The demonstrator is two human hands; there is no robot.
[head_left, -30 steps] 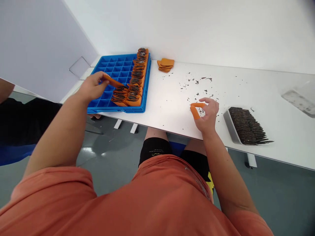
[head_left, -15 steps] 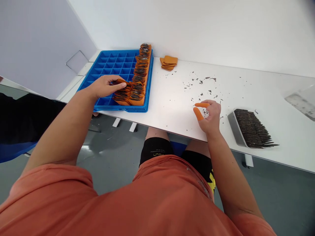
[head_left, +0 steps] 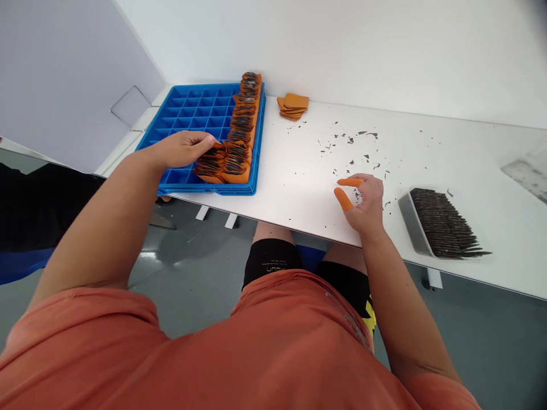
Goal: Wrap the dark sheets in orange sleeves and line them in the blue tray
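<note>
My left hand [head_left: 188, 149] is over the front part of the blue divided tray [head_left: 256, 165], thumb and fingers pinched on an orange packet [head_left: 217, 146] at the edge of the filled cells. Orange packets with dark pieces inside [head_left: 241, 122] fill the tray's right column and part of a second one at the front. My right hand [head_left: 363, 199] hovers above the white table, its thumb and forefinger in orange finger covers and held apart, with nothing between them.
A small pile of orange pouches [head_left: 293, 106] lies behind the tray's right side. Dark flakes [head_left: 350, 139] are scattered mid-table. On the right stand a clear box of dark flat pieces [head_left: 447, 223] and a transparent container [head_left: 527, 173]. A wire stand [head_left: 131, 108] is at the left.
My left hand has shifted slightly, and less of the orange packet shows under its fingers. My right hand stays put, fingers still apart. The view has moved a little.
</note>
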